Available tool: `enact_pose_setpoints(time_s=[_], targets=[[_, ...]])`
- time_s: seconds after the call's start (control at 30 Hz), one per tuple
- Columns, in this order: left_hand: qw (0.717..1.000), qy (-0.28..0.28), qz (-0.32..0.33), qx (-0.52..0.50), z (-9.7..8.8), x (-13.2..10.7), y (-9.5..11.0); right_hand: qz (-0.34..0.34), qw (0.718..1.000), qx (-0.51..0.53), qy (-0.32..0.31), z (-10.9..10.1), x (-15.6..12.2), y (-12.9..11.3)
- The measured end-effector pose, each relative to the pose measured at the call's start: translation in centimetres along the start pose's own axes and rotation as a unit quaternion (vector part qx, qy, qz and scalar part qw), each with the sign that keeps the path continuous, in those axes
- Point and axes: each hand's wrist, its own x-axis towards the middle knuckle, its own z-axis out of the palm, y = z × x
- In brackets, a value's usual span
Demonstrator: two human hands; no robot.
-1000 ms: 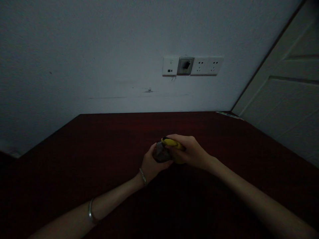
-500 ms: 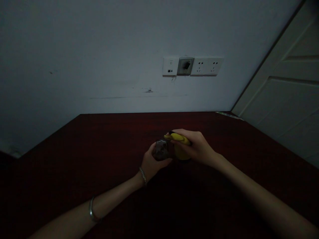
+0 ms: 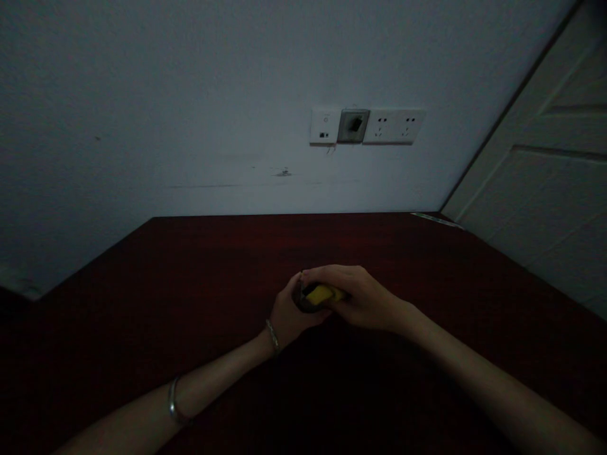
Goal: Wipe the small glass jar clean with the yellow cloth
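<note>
Reaching in from the lower left, my left hand [image 3: 290,318] is wrapped round a small, dark, cup-like vessel [image 3: 300,299]. It looks partly see-through, though the dim light hides its exact kind. My right hand [image 3: 358,296] is closed on a yellow thing [image 3: 320,294] with dark edges, too dim to name. The yellow thing's front end lies over or inside the vessel's mouth; I cannot tell which. The right fingertips are close to the left thumb and forefinger at the rim. The vessel's lower part is hidden by my hands.
Both hands are above a dark red wooden table [image 3: 227,253]. Behind it rises a pale wall with a row of sockets and switches [image 3: 367,127]. A panelled white door [image 3: 545,183] stands at the right, and a thin pale strip [image 3: 436,220] lies at the table's back right corner.
My right hand has moved left and down, bringing the yellow thing from beside the vessel to its mouth. The left hand has hardly moved and keeps its hold.
</note>
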Motion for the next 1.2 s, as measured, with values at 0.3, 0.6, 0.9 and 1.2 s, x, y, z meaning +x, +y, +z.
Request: enact_pose_setpoints(time_s=[0.3,0.6,0.9,1.2], targets=[[1.0,0.0,-0.008,0.015,-0.4,-0.2,0.2,0.06,0.998,0.011,0.035,-1.9,0.3,-0.7],[0.998,-0.008,0.019,0.055,0.0,-0.3,-0.1,0.047,0.998,-0.026,0.027,0.2,-0.3,1.1],[1.0,-0.018,0.011,0.016,-0.1,0.0,-0.3,0.005,0.995,0.065,-0.07,-1.4,0.3,-0.6],[0.998,-0.016,0.011,0.052,-0.4,-0.6,0.0,0.095,0.991,-0.014,0.094,-1.5,0.0,0.8]])
